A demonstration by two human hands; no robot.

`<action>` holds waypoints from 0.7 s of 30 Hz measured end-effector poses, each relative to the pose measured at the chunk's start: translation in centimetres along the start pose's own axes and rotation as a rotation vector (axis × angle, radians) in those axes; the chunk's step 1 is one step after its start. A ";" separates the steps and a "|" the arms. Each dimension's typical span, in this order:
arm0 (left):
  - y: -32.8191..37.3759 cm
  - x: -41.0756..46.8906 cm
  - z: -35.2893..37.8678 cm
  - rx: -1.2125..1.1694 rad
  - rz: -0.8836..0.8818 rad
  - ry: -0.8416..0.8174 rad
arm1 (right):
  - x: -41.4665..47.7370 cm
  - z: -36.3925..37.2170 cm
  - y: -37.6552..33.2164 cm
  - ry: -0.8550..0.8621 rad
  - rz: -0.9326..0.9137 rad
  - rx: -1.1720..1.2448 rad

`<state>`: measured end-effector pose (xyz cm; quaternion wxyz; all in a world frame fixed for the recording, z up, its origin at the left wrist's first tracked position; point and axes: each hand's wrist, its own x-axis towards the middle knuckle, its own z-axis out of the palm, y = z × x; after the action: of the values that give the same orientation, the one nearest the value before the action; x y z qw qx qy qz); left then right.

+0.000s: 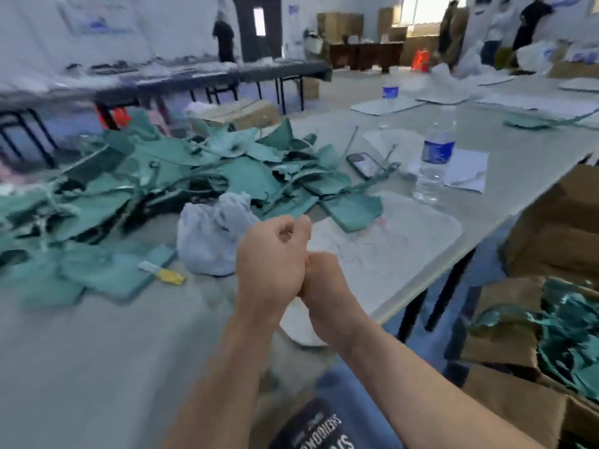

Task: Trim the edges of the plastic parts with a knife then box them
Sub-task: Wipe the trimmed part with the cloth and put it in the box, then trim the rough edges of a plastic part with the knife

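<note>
- Head view, hands: the left hand (272,254) and right hand (324,280) are pressed together above the near edge of the surface (97,351). The fingers of both are curled in. Nothing shows sticking out of either fist, but I cannot tell whether something small is hidden inside.
- Head view, task things: the teal plastic parts (194,176) lie in a loose heap across the left and middle of the surface, well apart from the hands. A small yellow-and-white tool (165,273), probably the knife, lies on the parts nearest the person. The picture is too blurred to tell whether its blade is out. A cardboard box (496,348) on the right, beside the surface, already holds teal pieces.
- Head view, the rest: a white mat (405,241) lies in front of the hands. A crumpled pale bag (210,241) sits just left of it, and a water bottle (434,160) and a phone (364,165) lie beyond it.
- Risks, as I judge them: the tool sits half among the parts, so a careless reach into the heap could meet the blade. Pulling one part from the tangle may drag others off the surface. The bottle stands near the mat, where a sweeping arm could tip it. Untrimmed parts could also end up in the box.
</note>
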<state>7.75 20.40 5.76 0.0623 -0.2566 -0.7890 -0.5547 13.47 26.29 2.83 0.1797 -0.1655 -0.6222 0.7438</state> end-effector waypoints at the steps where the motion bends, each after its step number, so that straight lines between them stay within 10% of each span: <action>1: -1.2 0.5 -1.9 0.053 0.006 0.072 | 1.1 1.9 0.2 -0.051 -0.020 -0.093; 10: -14.5 2.8 -19.0 0.267 -0.227 0.756 | 7.6 17.5 2.4 -0.320 -0.171 -0.433; 21: -22.1 4.8 -22.8 0.342 -0.392 0.767 | 14.7 27.7 6.6 -0.479 -0.369 -1.377</action>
<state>-11.09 -4.30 -2.46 0.2852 0.1351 -0.8227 -0.4729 -12.93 8.19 0.69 0.0169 0.0330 -0.9864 0.1600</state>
